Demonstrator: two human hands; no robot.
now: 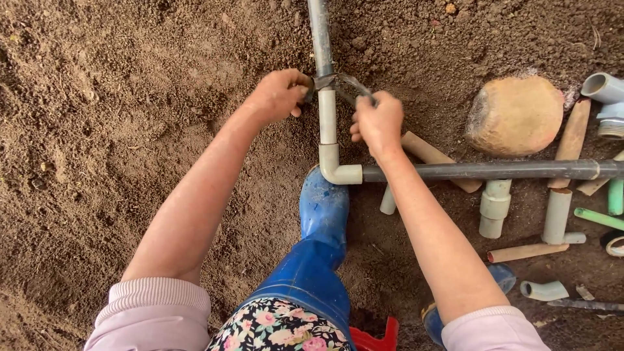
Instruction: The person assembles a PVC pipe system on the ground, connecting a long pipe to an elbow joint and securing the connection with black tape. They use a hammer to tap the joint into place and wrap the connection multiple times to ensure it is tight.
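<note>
1. Brown, loose soil [117, 117] covers the whole ground on the left, bare and crumbly.
2. Left hand [279, 95] is closed in a fist around one handle of a metal tool [338, 83], just left of the upright pipe.
3. Grey pipe [320, 36] runs down from the top edge into a white pipe [327, 117]; the tool's head sits clamped at the joint between them.
4. White elbow [338, 170] joins the white pipe to a long grey pipe [494, 170] lying toward the right edge.
5. Blue rubber boot [323, 214] stands with its toe touching the elbow from below.
6. Right hand [378, 123] is closed around the tool's other handle, just right of the white pipe (fingers curled, so the handle is mostly hidden).
7. Round tan stone [515, 115] rests above the long grey pipe.
8. Loose pipe offcuts [494, 208] and fittings lie scattered on the soil at the right: white, tan and one green piece [598, 218]. Nothing here holds contents; the open pipe ends look hollow.
</note>
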